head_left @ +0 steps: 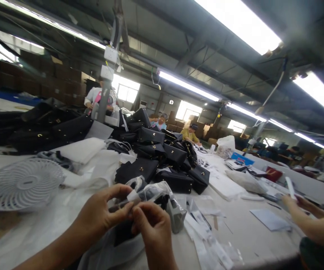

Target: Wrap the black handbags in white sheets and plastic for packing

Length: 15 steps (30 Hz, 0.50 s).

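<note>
My left hand (100,215) and my right hand (153,232) meet low in the middle of the view, both pinching a small white piece (133,196). It lies at the edge of a clear plastic wrap (157,191) over a dark item on the white table (246,232). Behind them a heap of black handbags (162,157) with gold clasps covers the table's middle.
A white desk fan (22,183) lies face up at the left. White foam sheets (83,150) and paper strips (204,232) lie around. Another person's arm (308,219) reaches in from the right, holding a white stick. More workers sit further back.
</note>
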### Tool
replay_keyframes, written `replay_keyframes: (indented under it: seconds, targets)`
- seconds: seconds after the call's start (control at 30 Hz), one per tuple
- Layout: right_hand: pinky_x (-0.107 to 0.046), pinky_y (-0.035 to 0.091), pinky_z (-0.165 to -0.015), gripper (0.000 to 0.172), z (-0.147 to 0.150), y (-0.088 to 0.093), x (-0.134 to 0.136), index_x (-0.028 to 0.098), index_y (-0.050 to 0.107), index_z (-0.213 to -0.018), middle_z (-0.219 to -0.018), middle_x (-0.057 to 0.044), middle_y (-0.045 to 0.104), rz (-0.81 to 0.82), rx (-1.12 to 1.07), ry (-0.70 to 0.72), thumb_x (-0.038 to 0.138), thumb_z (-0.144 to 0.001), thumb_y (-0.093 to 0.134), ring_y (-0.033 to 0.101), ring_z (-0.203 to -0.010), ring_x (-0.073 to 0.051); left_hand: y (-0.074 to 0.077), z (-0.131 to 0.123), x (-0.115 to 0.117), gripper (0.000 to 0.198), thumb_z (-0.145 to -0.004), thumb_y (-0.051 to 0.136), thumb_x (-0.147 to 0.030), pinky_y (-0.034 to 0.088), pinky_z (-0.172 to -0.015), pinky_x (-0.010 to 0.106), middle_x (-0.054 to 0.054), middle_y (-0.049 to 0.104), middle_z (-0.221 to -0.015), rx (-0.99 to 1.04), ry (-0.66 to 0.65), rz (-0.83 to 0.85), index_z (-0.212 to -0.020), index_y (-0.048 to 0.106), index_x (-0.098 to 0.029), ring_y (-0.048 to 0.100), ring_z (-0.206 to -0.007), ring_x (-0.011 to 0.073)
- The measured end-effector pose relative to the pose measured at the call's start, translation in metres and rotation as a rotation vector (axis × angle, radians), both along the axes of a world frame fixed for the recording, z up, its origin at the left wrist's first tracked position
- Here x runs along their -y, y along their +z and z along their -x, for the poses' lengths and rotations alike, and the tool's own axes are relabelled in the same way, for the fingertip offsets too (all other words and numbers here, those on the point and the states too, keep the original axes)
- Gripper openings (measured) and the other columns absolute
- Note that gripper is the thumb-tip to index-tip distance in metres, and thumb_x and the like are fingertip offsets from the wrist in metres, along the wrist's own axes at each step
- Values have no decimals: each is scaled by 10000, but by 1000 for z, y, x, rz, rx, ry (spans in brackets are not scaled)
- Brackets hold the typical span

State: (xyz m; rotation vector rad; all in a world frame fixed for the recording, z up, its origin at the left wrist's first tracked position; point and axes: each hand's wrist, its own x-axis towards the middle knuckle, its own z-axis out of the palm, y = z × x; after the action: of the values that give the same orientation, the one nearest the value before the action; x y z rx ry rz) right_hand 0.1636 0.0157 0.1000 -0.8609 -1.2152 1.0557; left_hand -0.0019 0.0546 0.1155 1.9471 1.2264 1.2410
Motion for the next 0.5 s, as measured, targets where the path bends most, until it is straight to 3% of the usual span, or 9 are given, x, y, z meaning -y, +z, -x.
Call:
replay_keyframes:
  seconds: [0.27,0.5]
  targets:
    - [-183,430,-431,478,9,-5,-6,142,708,-695,-596,-57,700,120,126,-161,594,-837,772,585,-458,-117,-12,8,0,301,-811,731,-477,588,-766,234,-10,795,-957,-35,65,-108,-1028,766,-271,757,-872,215]
    - [-184,511,-488,511,6,-10,0,122,777,-764,-671,-81,744,195,-10,-59,628,-742,847,632,-480,-117,-11,12,-3,367,-800,737,-535,582,-728,234,1,798,-934,-55,-7,-36,-1037,765,-257,758,-886,236]
